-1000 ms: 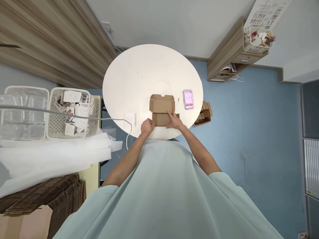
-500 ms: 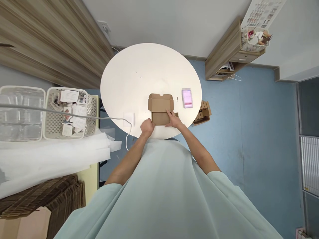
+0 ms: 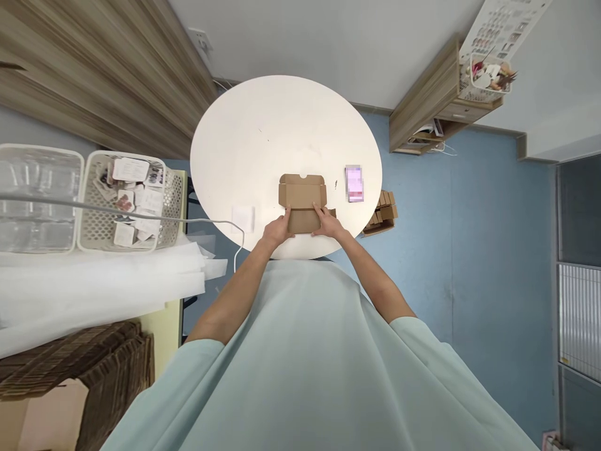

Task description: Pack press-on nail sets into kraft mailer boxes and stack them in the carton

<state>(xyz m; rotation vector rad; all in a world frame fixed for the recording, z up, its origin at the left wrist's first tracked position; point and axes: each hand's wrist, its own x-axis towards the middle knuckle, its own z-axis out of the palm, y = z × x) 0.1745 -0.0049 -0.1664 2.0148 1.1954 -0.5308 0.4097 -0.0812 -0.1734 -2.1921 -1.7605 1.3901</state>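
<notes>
A brown cardboard box (image 3: 304, 195) lies on the white oval table (image 3: 253, 144) close to my body, its lid folded out away from me. My left hand (image 3: 278, 229) grips the box's near left side, thumb pointing forward along it and fingers around the outside. On the opposite side my right hand (image 3: 328, 223) holds the near right part, with its thumb and fingers spread over the edge. A small side flap sticks out beside the right hand. The undersides of both hands are hidden.
A phone with a blurred screen (image 3: 354, 183) lies right of the box, a white square sheet (image 3: 243, 219) left of it. A white cable (image 3: 206, 220) crosses the table's left edge. Baskets (image 3: 164, 207) and flattened cardboard (image 3: 117, 363) are at left; a carton of small boxes (image 3: 382, 216) sits on the floor.
My left hand has opened from a fist at the box's near left corner and moved forward, its thumb now along the side. My right hand stays on the right side.
</notes>
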